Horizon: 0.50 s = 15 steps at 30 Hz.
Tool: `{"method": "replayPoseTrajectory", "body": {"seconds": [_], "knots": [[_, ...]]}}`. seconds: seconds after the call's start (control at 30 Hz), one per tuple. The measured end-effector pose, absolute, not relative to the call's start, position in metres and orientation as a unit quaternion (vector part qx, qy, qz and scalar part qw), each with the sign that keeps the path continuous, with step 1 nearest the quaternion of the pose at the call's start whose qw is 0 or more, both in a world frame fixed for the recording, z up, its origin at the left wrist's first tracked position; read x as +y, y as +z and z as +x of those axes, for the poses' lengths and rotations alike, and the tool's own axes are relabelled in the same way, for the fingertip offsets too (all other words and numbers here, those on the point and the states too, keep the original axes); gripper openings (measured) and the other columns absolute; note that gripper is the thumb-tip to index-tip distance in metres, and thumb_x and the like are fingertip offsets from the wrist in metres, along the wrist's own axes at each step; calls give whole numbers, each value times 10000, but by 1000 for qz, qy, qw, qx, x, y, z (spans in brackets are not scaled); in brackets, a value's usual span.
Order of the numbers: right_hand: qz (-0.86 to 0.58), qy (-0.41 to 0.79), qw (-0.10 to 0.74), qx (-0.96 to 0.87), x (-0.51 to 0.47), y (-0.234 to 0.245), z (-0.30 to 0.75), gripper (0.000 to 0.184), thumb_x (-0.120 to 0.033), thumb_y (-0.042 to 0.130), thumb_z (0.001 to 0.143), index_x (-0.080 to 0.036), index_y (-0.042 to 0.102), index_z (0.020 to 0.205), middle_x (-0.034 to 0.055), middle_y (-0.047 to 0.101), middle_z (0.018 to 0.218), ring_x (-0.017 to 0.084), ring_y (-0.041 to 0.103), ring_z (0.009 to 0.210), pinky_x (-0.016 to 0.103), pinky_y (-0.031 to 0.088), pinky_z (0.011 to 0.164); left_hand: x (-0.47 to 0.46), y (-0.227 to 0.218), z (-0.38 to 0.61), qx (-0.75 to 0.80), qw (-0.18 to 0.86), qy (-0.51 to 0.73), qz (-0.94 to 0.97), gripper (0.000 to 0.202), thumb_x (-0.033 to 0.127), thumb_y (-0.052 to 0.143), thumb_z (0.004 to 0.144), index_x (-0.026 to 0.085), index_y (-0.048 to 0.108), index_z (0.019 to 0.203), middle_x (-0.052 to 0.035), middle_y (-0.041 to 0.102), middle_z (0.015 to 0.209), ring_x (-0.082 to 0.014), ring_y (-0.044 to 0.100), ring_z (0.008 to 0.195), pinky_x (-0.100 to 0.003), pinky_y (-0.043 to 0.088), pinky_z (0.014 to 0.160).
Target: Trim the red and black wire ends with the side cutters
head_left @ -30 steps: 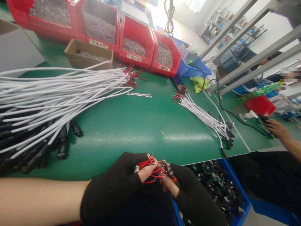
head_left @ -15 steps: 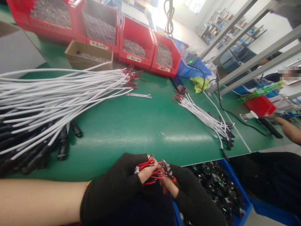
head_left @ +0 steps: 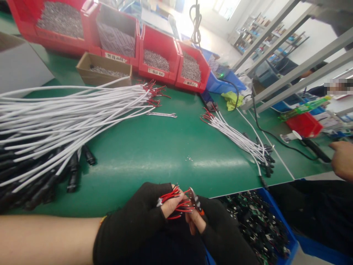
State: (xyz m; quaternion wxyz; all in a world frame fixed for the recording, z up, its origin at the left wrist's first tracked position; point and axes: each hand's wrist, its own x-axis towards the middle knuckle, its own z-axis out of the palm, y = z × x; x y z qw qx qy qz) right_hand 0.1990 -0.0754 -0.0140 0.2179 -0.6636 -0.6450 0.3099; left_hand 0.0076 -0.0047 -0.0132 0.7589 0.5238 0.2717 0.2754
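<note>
My left hand [head_left: 138, 221], in a black fingerless glove, is closed round a bundle of thin red wires [head_left: 176, 202] whose ends fan out past the fingers. My right hand [head_left: 217, 228], also gloved in black, pinches a small cutter with an orange handle [head_left: 196, 202] right at the wire ends. Both hands sit at the near edge of the green table [head_left: 165, 147], touching each other. What lies under the hands is hidden.
A large pile of white cables with black plugs [head_left: 55, 121] covers the left. A smaller white cable bundle [head_left: 239, 138] and a wrench [head_left: 161, 115] lie further out. Red bins [head_left: 160, 55] line the back. A blue crate of dark parts [head_left: 256, 224] sits lower right. Another person's hand [head_left: 342, 160] rests at right.
My hands have barely shifted, a little lower in view. The other person's hand at the right has moved away from the black tool and back toward the right edge.
</note>
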Motion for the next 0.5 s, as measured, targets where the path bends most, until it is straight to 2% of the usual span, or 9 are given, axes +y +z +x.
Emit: {"method": "replayPoseTrajectory", "body": {"seconds": [0.13,0.3,0.4,0.5], "knots": [[-676,295,289,-611,-70,-19,197,221,-380,622,874,-203,750,838,59,714,776,204,669,724,260,528,613,-4,-13,7,273,762,255,529,357,315,435,984,117,660,790,-8,680,757,-105,584,677,-168,442,612],[-664,383,357,-535,-58,-9,183,217,-332,652,850,-152,707,741,28,654,585,137,609,518,211,490,512,-6,-17,9,349,713,259,550,398,420,470,930,106,680,804,-47,682,768,-166,597,722,-228,454,694],[-641,400,442,-482,-55,-3,172,129,-241,614,857,-149,683,800,-3,631,579,99,592,509,179,465,512,-10,-21,13,382,712,272,522,395,449,488,900,125,673,770,-30,669,713,-166,594,690,-213,438,635],[-627,387,483,-474,-53,-7,167,156,-272,612,858,-149,704,890,-5,629,638,89,599,554,180,459,549,-12,-25,19,425,681,300,515,378,414,515,883,146,620,638,0,591,584,-134,540,576,-199,397,553]]}}
